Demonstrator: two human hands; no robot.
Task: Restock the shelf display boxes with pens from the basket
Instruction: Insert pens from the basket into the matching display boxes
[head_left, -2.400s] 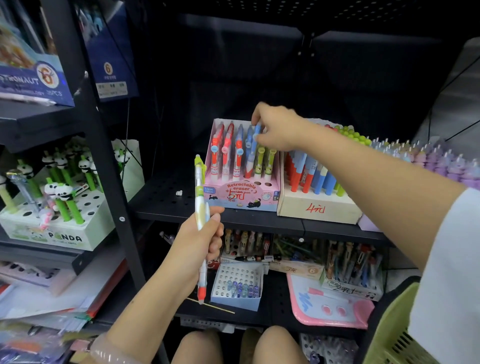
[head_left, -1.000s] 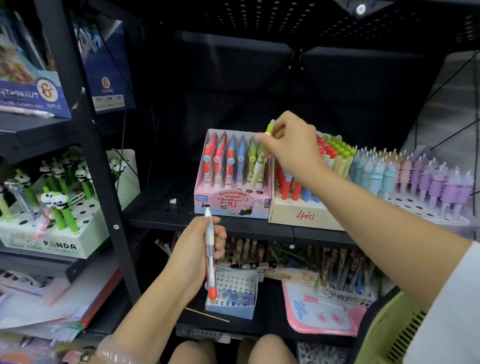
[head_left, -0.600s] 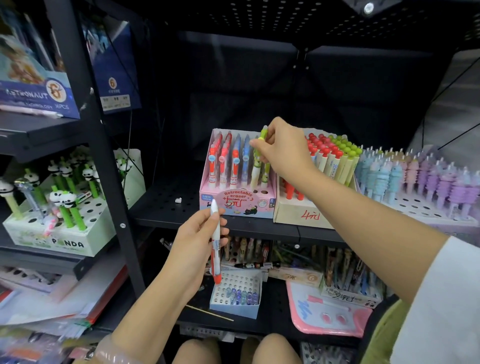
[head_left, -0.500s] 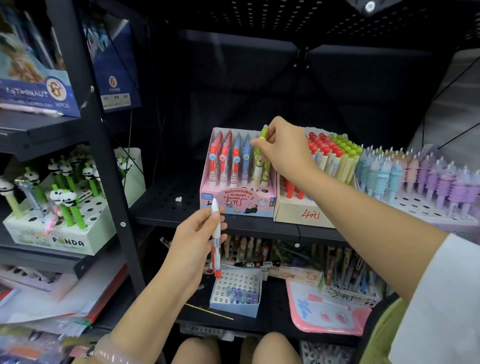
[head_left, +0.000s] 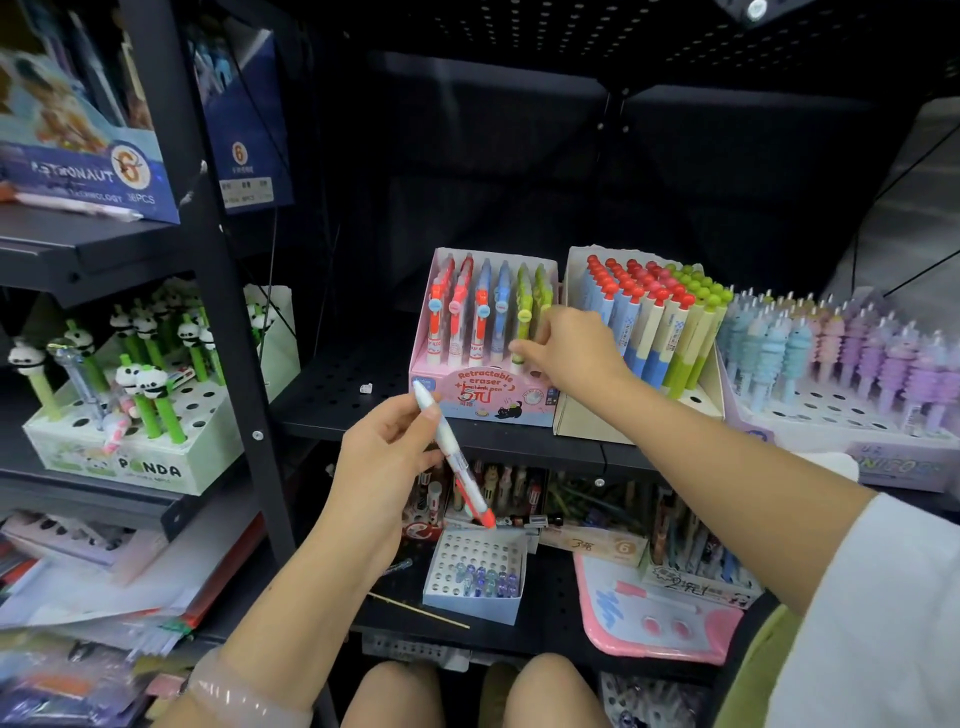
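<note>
The left hand (head_left: 382, 467) is in the near middle of the scene, in front of the black shelf (head_left: 332, 400); its fingers (head_left: 415, 415) grip a white pen with an orange-red end (head_left: 454, 460), which is tilted, the white end up and to the left, the orange-red end down and to the right; the right hand (head_left: 571, 348) reaches further in, to the pink display box (head_left: 483, 397) (the one with the words "Retractable eraser" on its front), and its fingers (head_left: 522, 349) are curled at the low part of a green pen (head_left: 523, 325) in the right part of this box; I cannot tell surely if they pinch the pen or only touch it; red, blue and green pens stand in rows in this box; just beside it on the right is a beige display box (head_left: 587, 431) with red-topped and green-topped pens; at the near right corner a green basket (head_left: 753, 670) is partly visible; on the far left a panda pen box (head_left: 130, 457) stands on another shelf.
</note>
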